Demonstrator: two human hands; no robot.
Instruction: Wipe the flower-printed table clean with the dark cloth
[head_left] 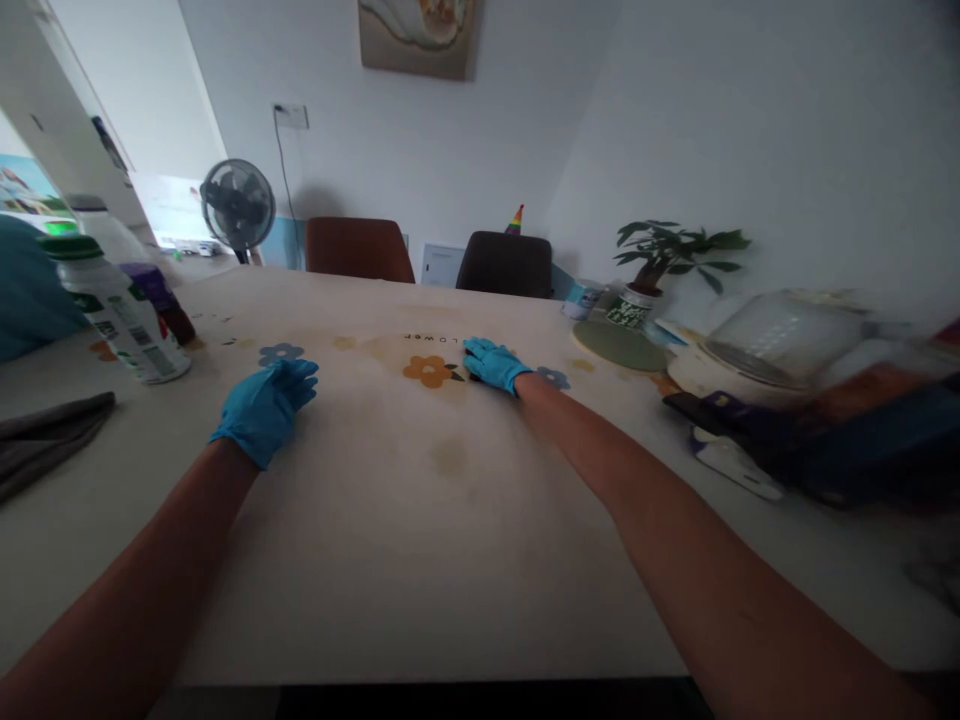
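Observation:
Blue gloves cover both my hands. My left hand (268, 405) is over the left half of the pale tablecloth (390, 540), near a printed blue flower. Its fingers are loosely bent, and I see nothing in them. Farther out, my right hand (495, 364) lies on the cloth with its fingers stretched to the left, beside a printed orange flower (429, 371). A small dark patch shows under its fingertips; I cannot tell whether it is print or an object.
At left stand a white bottle with a green cap (124, 310) and a purple-capped container (157, 300), behind a grey cloth (52, 440). On the right are a potted plant (637, 300), a green round mat (619, 345), a clear-lidded pot (772, 345) and blurred dark items. Two chairs stand beyond.

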